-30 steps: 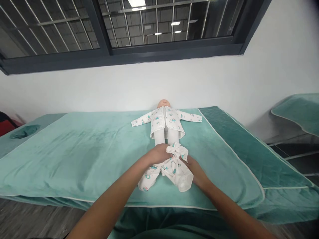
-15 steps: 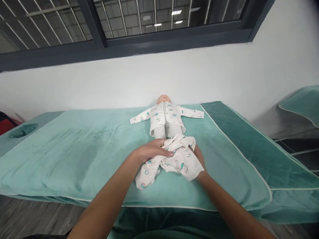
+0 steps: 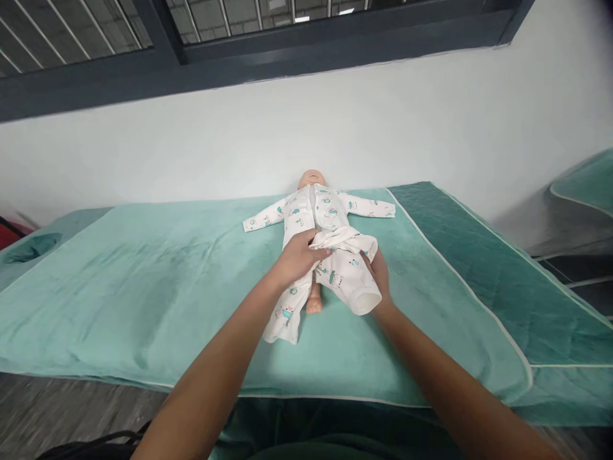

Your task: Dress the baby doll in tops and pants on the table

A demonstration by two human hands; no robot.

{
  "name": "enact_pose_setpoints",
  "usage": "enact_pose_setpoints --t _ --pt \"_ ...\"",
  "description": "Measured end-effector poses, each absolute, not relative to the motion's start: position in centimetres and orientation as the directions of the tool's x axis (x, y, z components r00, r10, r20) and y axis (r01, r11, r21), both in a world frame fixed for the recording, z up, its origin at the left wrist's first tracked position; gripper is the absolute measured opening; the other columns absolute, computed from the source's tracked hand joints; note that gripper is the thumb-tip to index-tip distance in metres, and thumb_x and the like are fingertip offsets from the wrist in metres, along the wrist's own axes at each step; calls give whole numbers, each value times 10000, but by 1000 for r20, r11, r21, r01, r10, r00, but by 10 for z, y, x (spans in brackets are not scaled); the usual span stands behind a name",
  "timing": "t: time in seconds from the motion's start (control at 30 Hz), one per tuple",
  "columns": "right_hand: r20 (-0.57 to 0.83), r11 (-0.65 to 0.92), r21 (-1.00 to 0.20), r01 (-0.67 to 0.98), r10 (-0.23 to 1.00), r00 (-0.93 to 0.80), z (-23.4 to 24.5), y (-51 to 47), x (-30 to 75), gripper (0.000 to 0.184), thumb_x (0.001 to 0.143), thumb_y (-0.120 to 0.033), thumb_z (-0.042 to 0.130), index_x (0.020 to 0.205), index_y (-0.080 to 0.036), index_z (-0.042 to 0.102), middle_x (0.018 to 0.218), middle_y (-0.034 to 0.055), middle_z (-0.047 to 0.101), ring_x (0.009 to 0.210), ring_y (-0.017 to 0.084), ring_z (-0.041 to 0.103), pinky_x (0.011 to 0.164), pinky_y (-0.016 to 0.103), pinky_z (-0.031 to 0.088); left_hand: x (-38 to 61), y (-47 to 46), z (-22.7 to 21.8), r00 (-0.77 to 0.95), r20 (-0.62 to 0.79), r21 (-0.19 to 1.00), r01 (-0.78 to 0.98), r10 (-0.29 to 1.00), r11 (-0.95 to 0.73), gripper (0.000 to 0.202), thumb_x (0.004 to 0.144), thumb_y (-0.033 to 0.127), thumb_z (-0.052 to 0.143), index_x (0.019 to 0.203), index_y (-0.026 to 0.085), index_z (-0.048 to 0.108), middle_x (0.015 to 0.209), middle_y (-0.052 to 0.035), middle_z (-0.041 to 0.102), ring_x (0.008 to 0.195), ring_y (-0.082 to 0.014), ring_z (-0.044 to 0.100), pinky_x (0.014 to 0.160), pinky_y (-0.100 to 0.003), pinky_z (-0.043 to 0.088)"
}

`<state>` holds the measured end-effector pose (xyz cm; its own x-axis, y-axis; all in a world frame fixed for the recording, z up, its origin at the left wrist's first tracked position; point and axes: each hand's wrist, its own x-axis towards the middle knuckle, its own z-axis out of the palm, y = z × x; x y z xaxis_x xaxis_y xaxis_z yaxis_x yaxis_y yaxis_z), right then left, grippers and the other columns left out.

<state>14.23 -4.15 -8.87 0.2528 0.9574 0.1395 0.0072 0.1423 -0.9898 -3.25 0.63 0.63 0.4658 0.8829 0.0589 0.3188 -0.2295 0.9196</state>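
A baby doll [image 3: 312, 177] lies on its back, head toward the wall, arms spread, in a white printed jacket [image 3: 330, 209]. Above its legs, small printed baby pants [image 3: 342, 271] are held at the waistband by both hands. My left hand [image 3: 301, 257] grips the waistband's left side, thumb on top. On the other side, my right hand [image 3: 378, 271] holds the fabric, its fingers partly hidden behind the cloth. Both pant legs hang toward me, one cuff showing its opening. A bare doll foot [image 3: 314, 301] shows between them; the other foot is hidden.
Beneath the doll is a green padded bed [image 3: 167, 275] with pale piping, a darker green section [image 3: 479, 268] at right. It stands against a white wall [image 3: 215, 140] under a dark window frame [image 3: 287, 61]. A face hole [image 3: 33, 248] is at the far left.
Both hands have moved the pants forward, up over the doll's legs and against the jacket hem. The bunched pant legs have straightened, and one doll foot has come into view.
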Motion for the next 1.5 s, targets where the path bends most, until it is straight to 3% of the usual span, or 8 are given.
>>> enact_pose_setpoints --t 0.13,0.47,0.7,0.87,1.03,1.13,1.33,1.5 --pt "294 225 -949 222 886 359 -86 -30 146 353 889 -493 500 1115 -226 547 1138 100 650 1111 278 561 943 380 420 -27 15 3 412 151 886 348 899 -308 149 755 289 621 839 168 595 813 10 586 780 -161 526 709 -256 393" --pt "350 247 -921 300 862 366 -84 -4 151 267 891 -444 484 1044 -238 558 1061 59 662 1065 255 563 921 357 413 -15 36 -3 275 256 805 470 927 -362 105 732 206 586 831 177 606 779 18 587 789 -163 525 718 -259 378" --pt "432 322 -864 388 870 240 -75 -8 153 146 786 -317 595 898 -229 563 893 6 611 876 208 551 841 337 435 -44 28 -5 363 15 1000 18 932 -23 278 693 365 735 852 180 602 829 17 615 789 -147 569 729 -248 419" --pt "300 344 -902 262 934 -193 -24 2 150 394 733 -330 722 1109 -248 642 1117 20 660 1049 246 577 916 355 436 -56 27 -11 375 -57 975 -179 925 132 334 630 328 801 872 169 635 818 5 652 721 -128 586 717 -254 437" --pt "197 333 -915 229 862 -467 13 32 138 281 720 -368 754 967 -235 736 993 6 725 953 244 636 862 363 467 -48 34 -8 327 -18 970 -223 945 95 308 674 336 778 869 168 608 778 15 625 696 -124 578 686 -250 441" --pt "167 242 -964 107 871 -462 3 43 131 308 757 -383 725 1023 -227 736 1041 19 726 990 238 647 881 367 480 -49 35 -4 299 -41 986 -144 953 88 304 698 385 760 827 169 589 731 32 582 656 -107 538 649 -234 413" --pt "32 -59 -955 -290 954 -299 -21 46 129 252 733 -357 759 922 -196 710 861 21 733 802 205 684 710 314 532 -53 30 0 503 -97 995 45 859 87 348 692 334 787 935 172 599 854 7 602 739 -118 548 667 -232 400" --pt "41 -54 -958 -281 946 -320 -17 45 125 346 766 -435 737 1019 -202 699 935 30 734 852 204 682 729 311 534 -44 41 -9 247 -75 985 -130 966 110 235 709 269 722 868 178 574 736 33 572 622 -98 508 608 -223 381"
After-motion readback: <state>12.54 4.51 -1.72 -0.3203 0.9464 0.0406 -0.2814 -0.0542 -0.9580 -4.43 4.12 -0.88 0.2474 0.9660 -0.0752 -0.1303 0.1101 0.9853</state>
